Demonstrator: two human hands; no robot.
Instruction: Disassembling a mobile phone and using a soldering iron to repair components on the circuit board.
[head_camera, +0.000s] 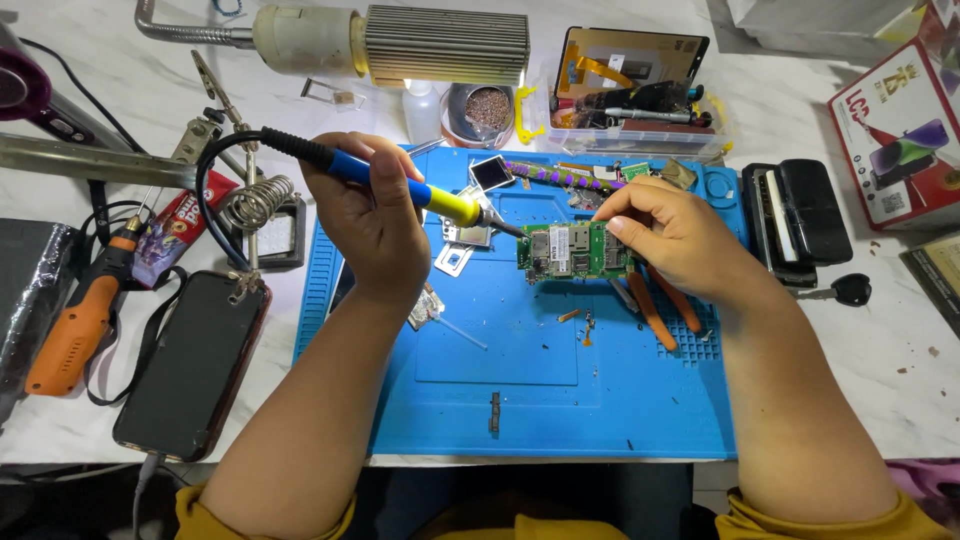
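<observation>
Blue mat (520, 400) lying on the white surface (900, 370). One soldering iron (400, 185), blue-yellow grip, long axis running left-right, tip pointing right at the board; left hand (375, 225) fingers wrapping it. One green circuit board (575, 250), long side horizontal, hovering over the mat; right hand (680, 240) fingers pinching its right edge.

my left hand (375, 215) is curled in a closed grip, thumb on top. my right hand (680, 235) pinches with bent fingertips, both forearms reaching away from me.
</observation>
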